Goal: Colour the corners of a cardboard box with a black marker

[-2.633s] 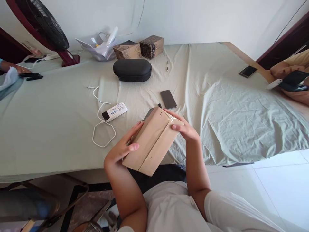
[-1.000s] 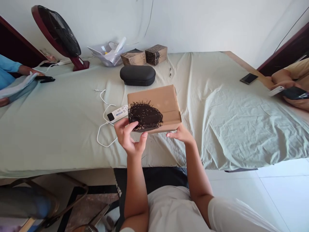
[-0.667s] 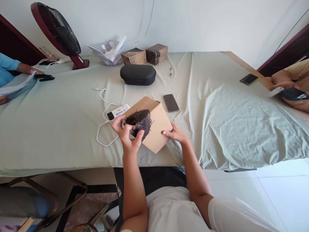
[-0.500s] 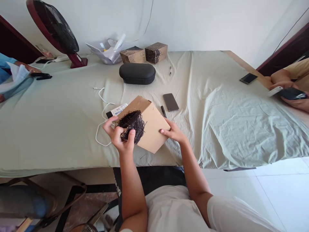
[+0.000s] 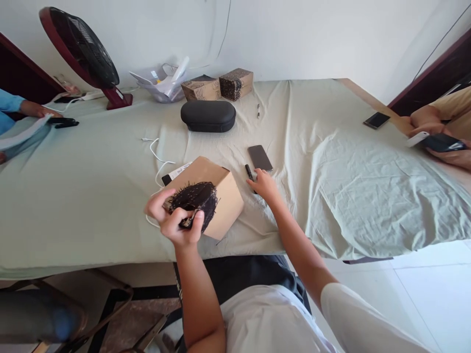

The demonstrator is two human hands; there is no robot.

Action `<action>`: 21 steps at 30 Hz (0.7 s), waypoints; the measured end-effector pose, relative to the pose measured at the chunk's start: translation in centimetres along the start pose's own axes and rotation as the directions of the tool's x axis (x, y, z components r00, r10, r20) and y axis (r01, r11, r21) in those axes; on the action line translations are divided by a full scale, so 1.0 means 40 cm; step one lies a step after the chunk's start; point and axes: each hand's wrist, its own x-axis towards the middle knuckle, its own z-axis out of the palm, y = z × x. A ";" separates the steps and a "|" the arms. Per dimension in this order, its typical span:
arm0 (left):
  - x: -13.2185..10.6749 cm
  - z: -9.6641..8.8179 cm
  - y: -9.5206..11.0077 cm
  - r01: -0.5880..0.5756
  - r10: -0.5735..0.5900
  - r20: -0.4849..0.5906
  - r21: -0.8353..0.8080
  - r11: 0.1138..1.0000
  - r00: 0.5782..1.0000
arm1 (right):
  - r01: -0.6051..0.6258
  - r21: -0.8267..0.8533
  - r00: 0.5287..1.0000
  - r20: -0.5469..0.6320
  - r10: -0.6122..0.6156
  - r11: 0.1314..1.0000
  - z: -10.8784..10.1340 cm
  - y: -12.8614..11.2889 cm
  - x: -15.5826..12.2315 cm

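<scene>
A plain brown cardboard box [image 5: 228, 198] is tilted above the near part of the table, its left corner covered in a dense black scribbled patch [image 5: 204, 196]. My left hand [image 5: 178, 223] grips the box at that corner, thumb and fingers pressed on the dark patch. To the right of the box, my right hand [image 5: 265, 186] is down on the cloth with thumb and fingers closed about a black marker [image 5: 248, 171]. Part of the marker is hidden under the fingers. A dark smartphone [image 5: 260, 158] lies just beyond the right hand.
Behind are a black zip case [image 5: 208, 116], two scribbled cardboard boxes [image 5: 235, 83], a plastic basket [image 5: 167, 93] and a fan [image 5: 83, 49]. A white cable [image 5: 158, 157] runs left of the held box. Other people's hands appear at left [image 5: 35, 108] and right [image 5: 437, 135].
My right hand has left the box's right side and moved up to the marker. The box, still in my left hand, has shifted slightly left and down and turned.
</scene>
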 end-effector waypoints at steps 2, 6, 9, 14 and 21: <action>-0.003 0.021 0.007 -0.139 0.139 0.003 0.016 0.990 0.990 | -0.016 -0.064 1.000 -0.004 0.016 0.998 0.021 -0.014 0.034; -0.011 0.067 0.020 -0.205 0.205 0.036 -0.001 0.979 0.978 | -0.001 -0.107 1.000 -0.030 -0.002 0.994 0.054 -0.018 0.058; -0.018 0.075 0.019 -0.173 0.174 0.046 -0.022 0.985 0.984 | 0.020 -0.084 0.999 -0.044 -0.024 0.996 0.054 0.001 0.050; -0.019 0.031 -0.004 -0.100 0.114 0.230 -0.071 0.992 0.967 | 0.066 -0.021 0.996 -0.062 -0.068 0.998 0.038 0.028 0.042; -0.015 0.008 -0.001 -0.085 0.083 0.288 -0.007 0.996 0.954 | 0.170 0.015 0.985 -0.027 -0.169 0.985 0.034 0.010 0.028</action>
